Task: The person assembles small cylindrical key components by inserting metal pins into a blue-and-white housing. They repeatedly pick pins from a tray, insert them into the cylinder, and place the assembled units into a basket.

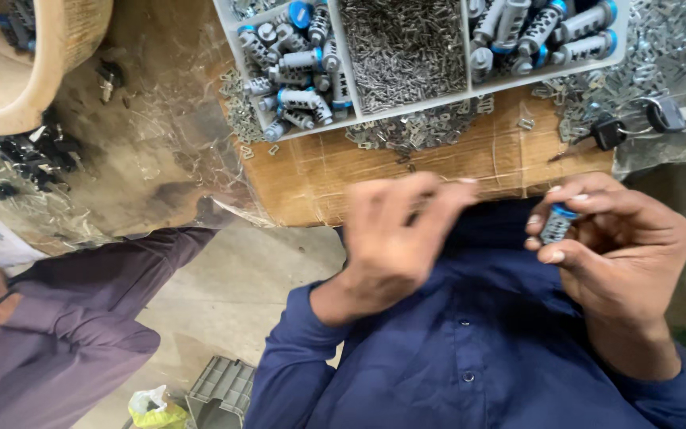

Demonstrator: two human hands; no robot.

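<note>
Right hand [621,246]: raised in front of the dark blue shirt [470,349], grip closed on a small metal lock cylinder with a blue band [557,223]. The cylinder stands roughly upright between thumb and fingertips, blue band uppermost, well clear of the tabletop [438,171].

Left hand [398,238]: raised beside the right, blurred. Fingers are curled with the tips pinched together; whether anything small sits between them cannot be told. It does not touch the cylinder.

Divided grey tray [343,79]: lies at the far edge of the brown cardboard-covered tabletop. Three compartments show:
- one side: lock cylinders with blue bands [299,63], heaped loosely;
- middle: a mass of small metal pins [402,48];
- other side: more banded cylinders [541,32], lying in a row.

Loose flat metal stampings [422,127]: scattered on the cardboard just beside the tray's near wall, and more piled on clear plastic sheeting [668,40] at the tray's end.

Black-headed keys [633,123]: two, joined on a ring, lying on the plastic sheeting near the tabletop's corner.

Round beige tub [33,71]: at the far corner of the view, with small dark parts [33,155] strewn beside it on wrinkled plastic.

Second person: a purple sleeve [81,318] beside the wearer, apart from both hands.

Floor: a grey crate [220,389] and a yellow-white bag [152,407], just beside each other.
</note>
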